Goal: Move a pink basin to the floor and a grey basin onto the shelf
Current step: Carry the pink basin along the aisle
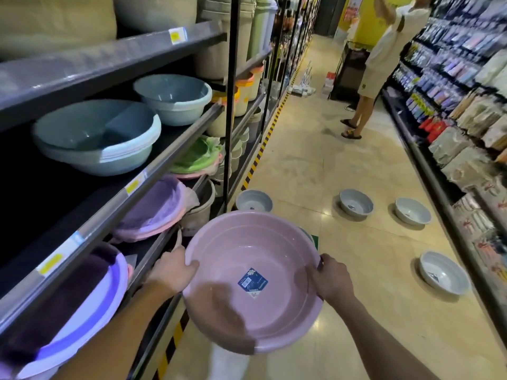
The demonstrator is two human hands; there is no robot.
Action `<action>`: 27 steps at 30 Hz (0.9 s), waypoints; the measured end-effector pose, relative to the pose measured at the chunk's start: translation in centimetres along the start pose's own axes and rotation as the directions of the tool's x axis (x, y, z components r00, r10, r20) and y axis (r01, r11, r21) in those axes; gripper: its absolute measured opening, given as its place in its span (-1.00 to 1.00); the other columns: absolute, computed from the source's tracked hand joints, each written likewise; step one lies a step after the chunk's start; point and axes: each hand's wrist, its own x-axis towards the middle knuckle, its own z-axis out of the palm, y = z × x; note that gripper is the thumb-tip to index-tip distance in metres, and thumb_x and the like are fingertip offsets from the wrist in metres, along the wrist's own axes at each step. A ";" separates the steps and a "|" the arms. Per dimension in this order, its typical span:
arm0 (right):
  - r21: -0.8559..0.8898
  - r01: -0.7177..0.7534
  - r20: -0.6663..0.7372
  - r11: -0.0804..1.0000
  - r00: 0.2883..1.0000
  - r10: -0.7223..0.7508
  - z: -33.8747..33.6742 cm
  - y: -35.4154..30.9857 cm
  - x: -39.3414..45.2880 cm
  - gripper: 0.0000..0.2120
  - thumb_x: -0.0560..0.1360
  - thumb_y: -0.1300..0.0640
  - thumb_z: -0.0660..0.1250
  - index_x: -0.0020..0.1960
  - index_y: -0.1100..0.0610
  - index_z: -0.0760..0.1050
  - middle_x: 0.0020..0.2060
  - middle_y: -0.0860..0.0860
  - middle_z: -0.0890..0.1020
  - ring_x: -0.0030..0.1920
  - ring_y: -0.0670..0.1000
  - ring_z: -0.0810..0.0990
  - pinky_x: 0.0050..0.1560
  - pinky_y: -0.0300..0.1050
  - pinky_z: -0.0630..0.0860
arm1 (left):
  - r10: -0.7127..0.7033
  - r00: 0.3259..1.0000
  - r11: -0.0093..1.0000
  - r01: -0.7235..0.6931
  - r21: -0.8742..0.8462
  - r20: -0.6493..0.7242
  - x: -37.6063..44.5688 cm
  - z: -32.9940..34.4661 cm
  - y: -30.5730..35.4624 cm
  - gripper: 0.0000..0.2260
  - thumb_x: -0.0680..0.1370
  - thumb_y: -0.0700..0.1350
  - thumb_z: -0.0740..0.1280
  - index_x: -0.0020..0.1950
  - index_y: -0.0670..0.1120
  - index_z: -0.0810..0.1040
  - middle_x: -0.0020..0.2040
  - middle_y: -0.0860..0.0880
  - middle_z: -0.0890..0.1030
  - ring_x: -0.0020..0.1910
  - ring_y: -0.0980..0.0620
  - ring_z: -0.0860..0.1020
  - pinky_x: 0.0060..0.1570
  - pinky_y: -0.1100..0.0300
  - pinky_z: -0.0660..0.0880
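I hold a pink basin (pixel 247 259) with a blue label inside, level above the aisle floor beside the shelf. My left hand (pixel 172 270) grips its left rim and my right hand (pixel 330 278) grips its right rim. Several grey basins stand on the floor: one by the shelf foot (pixel 253 200), two further right (pixel 355 201) (pixel 412 210), and one near the right rack (pixel 443 271). The shelf (pixel 131 185) on my left carries stacks of pink and purple basins (pixel 153 212).
Blue-grey basins (pixel 96 133) and buckets fill the upper shelves. A rack of packaged goods (pixel 466 127) lines the right side. A person (pixel 384 64) stands further down the aisle. Yellow-black tape (pixel 255 163) marks the shelf base.
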 end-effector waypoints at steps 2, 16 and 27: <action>-0.010 -0.002 0.008 1.000 1.000 0.002 0.4 -0.4 3.0 -0.83 0.46 -0.02 0.26 -0.14 0.08 0.47 -0.22 0.10 0.62 -0.21 0.19 0.54 -0.23 -0.02 0.48 | -0.020 1.000 1.000 0.020 0.014 0.018 2.9 0.3 0.8 -0.68 0.52 0.14 0.26 0.09 -0.07 0.50 0.03 -0.14 0.61 -0.02 -0.15 0.57 0.00 0.02 0.53; -0.065 0.071 0.122 0.995 0.991 -0.063 6.1 -1.8 28.8 -0.72 0.52 -0.20 0.22 -0.07 0.02 0.42 -0.34 -0.07 0.50 -0.25 0.13 0.50 -0.26 -0.05 0.42 | -0.119 0.989 0.983 0.130 -0.132 0.086 22.6 5.0 6.5 -0.76 0.56 0.04 0.26 0.15 -0.06 0.47 0.05 -0.12 0.61 -0.04 -0.15 0.61 0.03 -0.02 0.58; -0.044 0.078 0.103 0.996 0.992 -0.074 20.9 1.3 41.9 -0.72 0.53 -0.11 0.28 -0.26 -0.03 0.29 -0.43 -0.16 0.42 -0.44 -0.15 0.34 -0.47 -0.21 0.16 | -0.064 0.995 0.997 0.068 -0.043 0.075 39.5 15.8 1.5 -0.84 0.57 0.03 0.27 -0.15 0.09 0.32 -0.27 0.10 0.42 -0.31 0.05 0.43 -0.27 0.16 0.35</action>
